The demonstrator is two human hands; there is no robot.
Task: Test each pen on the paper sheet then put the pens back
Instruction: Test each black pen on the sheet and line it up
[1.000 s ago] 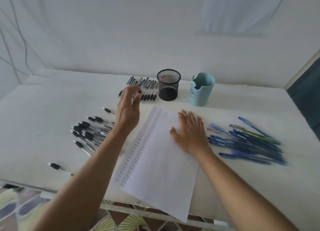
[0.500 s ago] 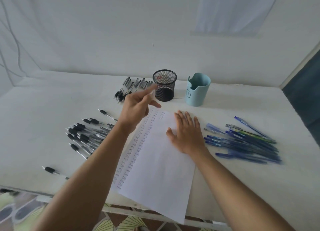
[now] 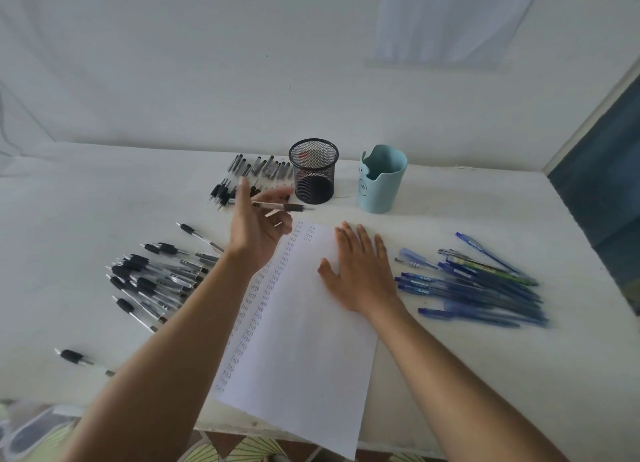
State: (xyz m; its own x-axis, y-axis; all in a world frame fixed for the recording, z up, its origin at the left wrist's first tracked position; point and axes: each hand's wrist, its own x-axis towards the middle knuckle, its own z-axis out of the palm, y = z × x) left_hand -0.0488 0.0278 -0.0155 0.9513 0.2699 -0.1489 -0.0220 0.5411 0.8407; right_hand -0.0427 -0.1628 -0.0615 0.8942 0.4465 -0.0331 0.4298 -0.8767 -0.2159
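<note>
My left hand (image 3: 258, 224) is raised above the top left corner of the paper sheet (image 3: 304, 330) and pinches a clear pen with a black grip (image 3: 277, 205), held level with its tip pointing right toward the black mesh cup (image 3: 313, 170). My right hand (image 3: 358, 273) lies flat on the sheet's right side, fingers straight. The sheet carries columns of small handwritten words along its left part. A row of black pens (image 3: 258, 170) lies behind my left hand.
A pile of black-grip pens (image 3: 156, 278) lies left of the sheet, and one stray pen (image 3: 81, 357) sits near the front edge. Blue pens (image 3: 474, 285) are heaped on the right. A light blue cup (image 3: 381, 179) stands beside the mesh cup. The sheet overhangs the table's front edge.
My left hand reached to the back row of black pens, picked one up and drew it back to the right over the sheet. My right hand stayed flat on the paper.
</note>
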